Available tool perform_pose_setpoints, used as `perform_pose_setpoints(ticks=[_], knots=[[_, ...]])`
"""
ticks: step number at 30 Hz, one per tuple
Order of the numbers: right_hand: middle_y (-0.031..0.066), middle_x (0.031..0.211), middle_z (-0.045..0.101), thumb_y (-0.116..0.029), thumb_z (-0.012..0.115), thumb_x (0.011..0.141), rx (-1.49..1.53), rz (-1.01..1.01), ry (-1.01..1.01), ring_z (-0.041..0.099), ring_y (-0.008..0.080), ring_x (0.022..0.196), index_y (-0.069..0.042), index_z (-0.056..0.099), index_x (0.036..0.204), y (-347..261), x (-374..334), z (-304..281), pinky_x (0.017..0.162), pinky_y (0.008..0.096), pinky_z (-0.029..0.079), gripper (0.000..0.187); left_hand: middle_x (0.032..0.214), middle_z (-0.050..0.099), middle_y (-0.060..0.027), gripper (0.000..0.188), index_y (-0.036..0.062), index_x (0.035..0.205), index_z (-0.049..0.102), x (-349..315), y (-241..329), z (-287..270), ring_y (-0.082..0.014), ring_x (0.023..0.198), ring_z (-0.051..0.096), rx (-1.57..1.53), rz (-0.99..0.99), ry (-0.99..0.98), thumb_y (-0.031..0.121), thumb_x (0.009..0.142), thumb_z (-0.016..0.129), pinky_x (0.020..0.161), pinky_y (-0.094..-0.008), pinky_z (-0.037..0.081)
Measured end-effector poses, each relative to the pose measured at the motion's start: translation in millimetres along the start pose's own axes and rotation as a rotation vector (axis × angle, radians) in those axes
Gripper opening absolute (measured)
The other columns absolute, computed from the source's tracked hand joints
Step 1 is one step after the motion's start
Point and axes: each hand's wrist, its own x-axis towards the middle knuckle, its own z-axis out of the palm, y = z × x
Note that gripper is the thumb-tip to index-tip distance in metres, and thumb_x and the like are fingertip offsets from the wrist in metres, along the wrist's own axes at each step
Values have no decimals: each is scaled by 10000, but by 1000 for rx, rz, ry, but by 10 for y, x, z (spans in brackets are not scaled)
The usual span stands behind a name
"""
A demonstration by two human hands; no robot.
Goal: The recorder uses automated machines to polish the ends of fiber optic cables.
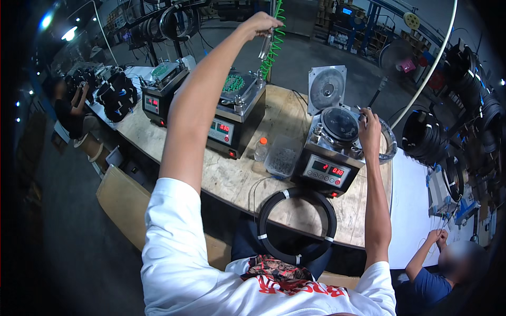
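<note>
My left hand is raised at the top, its fingers closed round a silver air gun beside a green coiled hose. Low on the right, my right hand reaches to the edge of a machine with a red-lit display. Its fingers are curled at the rim next to the round dark plate; what they pinch is too small to make out. The machine's square lid stands raised behind the plate. A coil of black cable with white ties lies at the near table edge, over my lap.
Left of the machine are a clear tray of small pieces and an orange-capped bottle. Two similar machines stand farther left. Co-workers sit at far left and lower right. Cable coils hang right.
</note>
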Motion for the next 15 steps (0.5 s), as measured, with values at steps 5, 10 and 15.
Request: perform_pose_setpoints(ticks=[5,10,15], knots=[[162,791,617,51,575,881,89,22,137,597,242,671,19,655,1054,-57,-7,-15,650,356,472,193,957,633,-87,199,26,1061,665,445,-802,86,-193,918,614,-206,-104,87,179,932,664,739,-324,523],[80,628,534,51,565,873,167,84,235,463,115,557,23,655,1000,-29,-20,-10,543,311,385,158,1055,615,-108,308,-33,1151,624,646,-1504,319,-212,975,603,-279,-194,115,165,920,678,851,-355,514],[25,593,478,22,563,880,139,90,263,406,68,558,25,677,988,21,1,-19,512,295,321,157,1163,605,-133,431,-62,1243,593,702,-1888,597,-214,1030,611,-220,-301,61,186,907,698,939,-360,518]])
